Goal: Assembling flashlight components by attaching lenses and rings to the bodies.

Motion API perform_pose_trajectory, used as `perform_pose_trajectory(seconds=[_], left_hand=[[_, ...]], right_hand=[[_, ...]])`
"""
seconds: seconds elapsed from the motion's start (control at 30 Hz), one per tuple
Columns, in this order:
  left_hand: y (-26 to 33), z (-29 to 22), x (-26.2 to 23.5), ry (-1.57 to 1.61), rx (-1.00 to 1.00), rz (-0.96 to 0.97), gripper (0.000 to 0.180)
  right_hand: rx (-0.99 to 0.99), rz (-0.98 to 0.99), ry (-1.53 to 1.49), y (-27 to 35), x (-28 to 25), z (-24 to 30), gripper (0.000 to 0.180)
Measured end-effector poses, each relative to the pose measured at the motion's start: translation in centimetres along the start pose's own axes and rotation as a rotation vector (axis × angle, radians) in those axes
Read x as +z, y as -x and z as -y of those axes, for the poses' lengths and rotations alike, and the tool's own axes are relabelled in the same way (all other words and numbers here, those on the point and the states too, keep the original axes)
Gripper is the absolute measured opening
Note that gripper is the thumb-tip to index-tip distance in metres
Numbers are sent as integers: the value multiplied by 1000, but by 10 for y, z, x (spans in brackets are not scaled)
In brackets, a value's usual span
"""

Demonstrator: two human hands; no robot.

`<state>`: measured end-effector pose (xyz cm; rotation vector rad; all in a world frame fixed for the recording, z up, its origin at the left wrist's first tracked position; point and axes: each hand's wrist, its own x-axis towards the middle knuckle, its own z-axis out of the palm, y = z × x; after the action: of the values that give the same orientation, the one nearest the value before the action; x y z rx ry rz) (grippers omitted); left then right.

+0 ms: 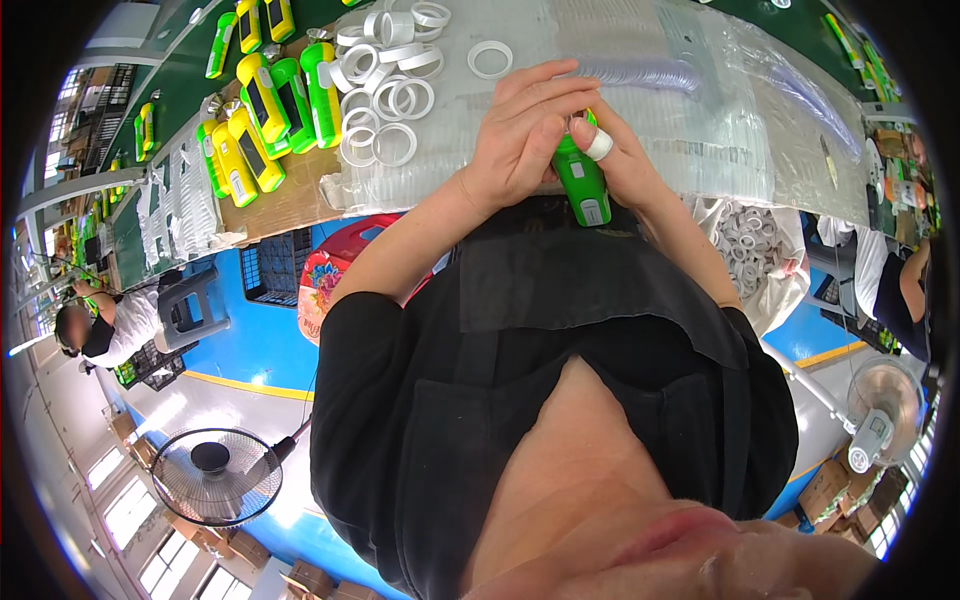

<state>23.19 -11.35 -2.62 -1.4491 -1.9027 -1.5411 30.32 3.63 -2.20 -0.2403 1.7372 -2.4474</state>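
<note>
A worktop covered with clear plastic sheeting spreads beneath and beyond the fingers, which work over its near edge. Behind and well to the left of them stands a black fan; a paler fan stands behind and well to the right. A red flowered seat shows left of the fingers, past the forearm, and an open white bag of rings sits near on the right. Well left of the fingers lies a pile of green and yellow devices. Between that pile and the fingers, white rings lie heaped. The left hand lays its fingers together, nearly straight, across those of the right hand; how firmly they grip cannot be told. The right hand is curled around a single green device, which sits between the two hands, its near end jutting toward the black apron. Just beyond the fingers is a row of clear, thin nested pieces. One loose ring lies just beyond the left fingertips. Smallest, a white band is at the right thumb.
</note>
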Motion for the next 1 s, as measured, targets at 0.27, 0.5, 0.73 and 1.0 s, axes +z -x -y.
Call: perform_pose_trajectory(seconds=[0.27,0.5,0.73,1.0], left_hand=[[-12,-4,-10,-196,51,-43,42],[-22,39,-31,-140,-182,-128,53],[-23,74,-58,-779,-279,499,52],[-64,27,-50,591,-419,-100,29]], right_hand=[[-34,53,-25,-9,0,9,49],[-271,3,28,-33,-18,14,47],[-354,-48,80,-52,-34,11,32],[-356,-96,194,-55,-37,8,44]])
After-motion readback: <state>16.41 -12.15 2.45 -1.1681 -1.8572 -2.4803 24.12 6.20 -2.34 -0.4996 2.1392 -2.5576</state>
